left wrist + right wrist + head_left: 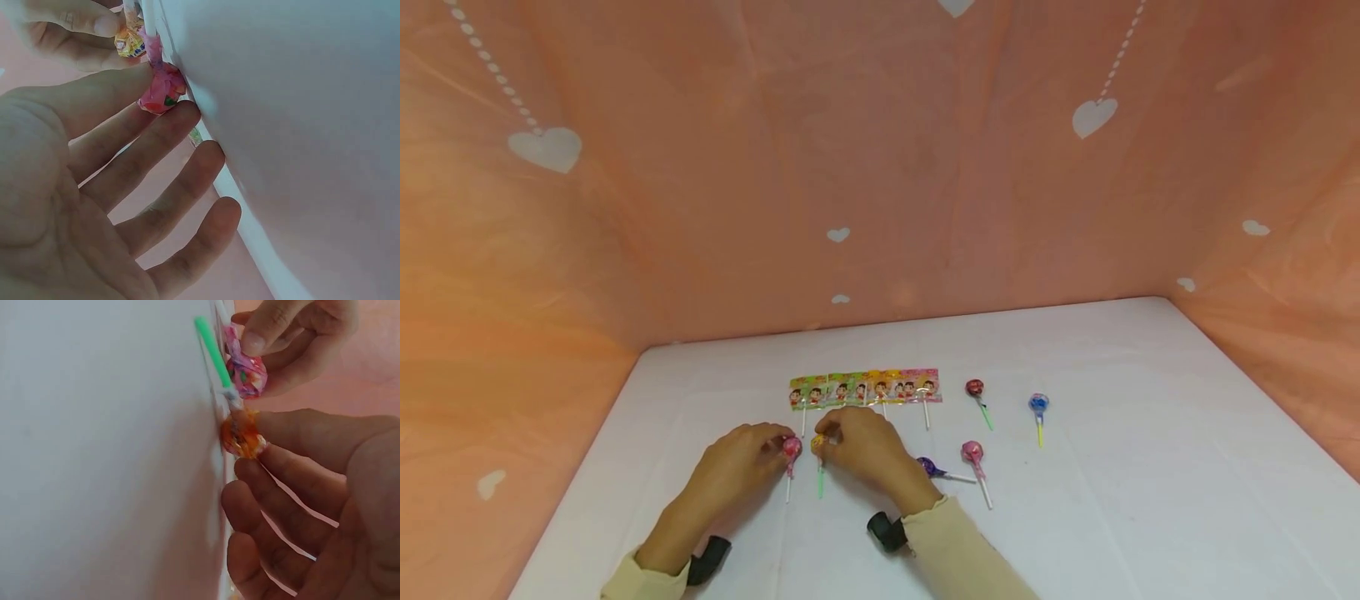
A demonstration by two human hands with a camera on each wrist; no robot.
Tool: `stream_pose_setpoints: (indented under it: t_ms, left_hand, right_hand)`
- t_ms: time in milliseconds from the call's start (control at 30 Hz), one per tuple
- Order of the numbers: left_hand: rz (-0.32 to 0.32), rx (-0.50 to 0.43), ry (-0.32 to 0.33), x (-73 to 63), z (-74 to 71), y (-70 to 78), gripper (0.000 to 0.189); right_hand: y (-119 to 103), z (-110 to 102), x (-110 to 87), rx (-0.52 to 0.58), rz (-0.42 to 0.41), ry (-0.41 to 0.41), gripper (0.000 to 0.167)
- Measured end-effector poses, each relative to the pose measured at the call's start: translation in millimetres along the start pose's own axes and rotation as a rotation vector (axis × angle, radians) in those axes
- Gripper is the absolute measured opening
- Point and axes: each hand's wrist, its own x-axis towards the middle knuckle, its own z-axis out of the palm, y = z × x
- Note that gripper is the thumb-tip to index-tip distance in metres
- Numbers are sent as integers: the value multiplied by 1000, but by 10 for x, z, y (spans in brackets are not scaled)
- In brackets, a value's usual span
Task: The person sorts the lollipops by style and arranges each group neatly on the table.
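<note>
My left hand (pixel 737 460) pinches the head of a pink-wrapped lollipop (pixel 792 448) between thumb and forefinger, its other fingers spread in the left wrist view. The lollipop's white stick points toward me. Just to its right, my right hand (pixel 867 447) pinches a yellow-orange lollipop (pixel 242 439) by its wrapped head. A green stick (pixel 212 351) runs from that one, also toward me. The two lollipops stand side by side, a small gap apart, low over the white table. Behind the hands lies a row of flat packaged lollipops (pixel 847 389), partly covered by my right hand.
Right of my right hand lie a purple lollipop (pixel 929 467), partly behind the wrist, and a pink one (pixel 972 452). Farther back are a red lollipop (pixel 975 387) and a blue one (pixel 1038 403). Orange cloth with hearts (pixel 880 167) encloses the white table (pixel 1150 500).
</note>
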Motion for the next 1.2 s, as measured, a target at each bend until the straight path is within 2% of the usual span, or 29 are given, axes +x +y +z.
stream_pose_setpoints:
  t_ms: [133, 367, 600, 767, 933, 1033, 1200]
  left_hand:
    - [-5, 9, -7, -6, 2, -3, 26]
    - [-11, 0, -4, 18, -3, 14, 25]
    - [-35, -9, -20, 12, 11, 8, 28]
    - [-40, -20, -31, -20, 54, 35, 28]
    - [-22, 6, 7, -27, 54, 56, 24]
    - [-9, 17, 24, -19, 42, 59, 23]
    - [-16, 17, 9, -15, 50, 52, 22]
  right_hand:
    - [-13, -121, -41, -17, 11, 16, 26]
    - [13, -564, -192, -25, -4, 45, 31]
    - [265, -835, -444, -40, -71, -49, 29]
    - [556, -970, -596, -75, -137, -168, 27]
    - [705, -1047, -604, -89, -209, -228, 28]
    - [718, -1043, -579, -70, -189, -270, 29]
    - [726, -990, -551, -89, -181, -337, 25]
